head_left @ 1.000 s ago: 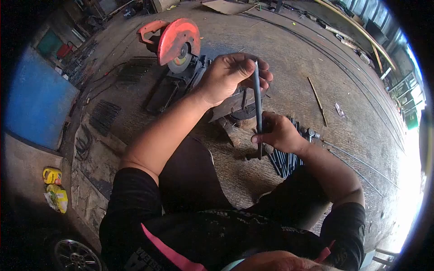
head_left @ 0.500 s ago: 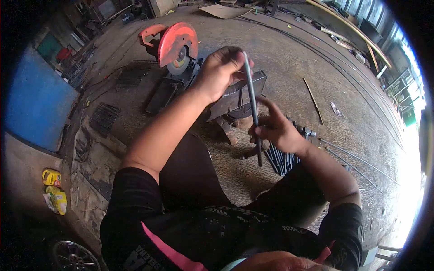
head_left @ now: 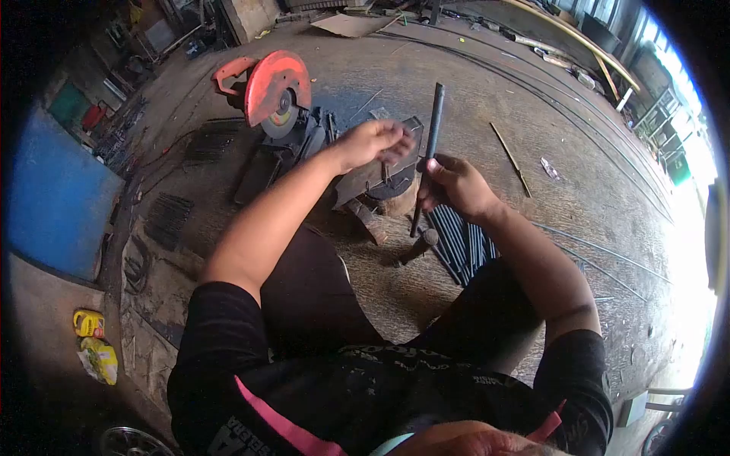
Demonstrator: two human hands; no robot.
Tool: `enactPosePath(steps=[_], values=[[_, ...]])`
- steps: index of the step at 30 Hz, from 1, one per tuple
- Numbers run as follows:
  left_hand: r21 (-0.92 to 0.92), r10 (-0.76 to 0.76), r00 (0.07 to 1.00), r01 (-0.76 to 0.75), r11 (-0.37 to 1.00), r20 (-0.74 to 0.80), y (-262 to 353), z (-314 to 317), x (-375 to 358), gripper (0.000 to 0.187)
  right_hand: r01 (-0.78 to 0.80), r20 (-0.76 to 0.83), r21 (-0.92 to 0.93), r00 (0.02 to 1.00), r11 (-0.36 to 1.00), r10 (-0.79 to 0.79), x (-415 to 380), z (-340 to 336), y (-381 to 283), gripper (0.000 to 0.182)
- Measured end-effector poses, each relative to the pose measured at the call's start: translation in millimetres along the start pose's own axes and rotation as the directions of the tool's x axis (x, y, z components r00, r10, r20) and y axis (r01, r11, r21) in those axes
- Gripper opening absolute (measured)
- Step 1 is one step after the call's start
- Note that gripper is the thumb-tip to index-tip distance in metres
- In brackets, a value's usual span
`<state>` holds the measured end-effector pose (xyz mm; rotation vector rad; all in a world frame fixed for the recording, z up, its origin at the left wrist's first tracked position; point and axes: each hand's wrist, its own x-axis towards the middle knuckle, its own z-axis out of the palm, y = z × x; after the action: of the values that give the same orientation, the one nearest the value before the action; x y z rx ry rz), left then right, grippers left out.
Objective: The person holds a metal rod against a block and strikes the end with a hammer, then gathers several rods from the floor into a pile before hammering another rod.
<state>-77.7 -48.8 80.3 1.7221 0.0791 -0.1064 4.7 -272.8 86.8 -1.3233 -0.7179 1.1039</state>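
A dark metal rod [head_left: 436,121] stands nearly upright in my right hand [head_left: 464,186], pinched between thumb and fingers near its middle. To its left, my left hand [head_left: 376,144] is off the rod, fingers loosely bent and apart, holding nothing. Behind and below that hand is a metal block [head_left: 357,186] on a wooden stump [head_left: 399,204], partly hidden. A bundle of similar cut rods [head_left: 460,247] lies on the floor under my right hand. Beside the bundle is a hammer [head_left: 422,245], its full shape hard to make out.
An orange cut-off saw [head_left: 277,87] stands to the front left. More dark rods [head_left: 169,220] are piled on the floor at left. A thin stick [head_left: 511,159] and long bars [head_left: 601,262] lie at right. A blue panel [head_left: 61,190] and yellow containers [head_left: 90,324] are at far left.
My left hand has let go of the rod's upper end and moved lower. The rod, in my right hand, has risen slightly and tilts the other way. The view has shifted slightly.
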Motion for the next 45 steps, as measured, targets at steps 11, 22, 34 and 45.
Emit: enactPosePath(steps=[11, 22, 34, 45], values=[[-0.07, 0.52, 0.814, -0.552, 0.831, -0.259, 57, 52, -37, 0.018, -0.001, 0.076, -0.425, 0.996, 0.905, 0.037, -10, 17, 9, 0.042], [-0.115, 0.575, 0.792, -0.603, 0.789, -0.206, 65, 57, -51, 0.022, 0.32, 0.251, -0.55, 0.944, 0.771, -0.212, -12, 24, 15, 0.035], [-0.344, 0.563, 0.82, -0.56, 0.753, -0.103, 71, 59, -60, 0.037, 0.318, 0.213, -0.507, 0.947, 0.801, -0.24, -16, 25, 15, 0.035], [-0.321, 0.642, 0.766, -0.617, 0.719, -0.034, 79, 68, -73, 0.039, 0.424, 0.315, -0.519, 0.902, 0.742, -0.295, -32, 35, -3, 0.032]])
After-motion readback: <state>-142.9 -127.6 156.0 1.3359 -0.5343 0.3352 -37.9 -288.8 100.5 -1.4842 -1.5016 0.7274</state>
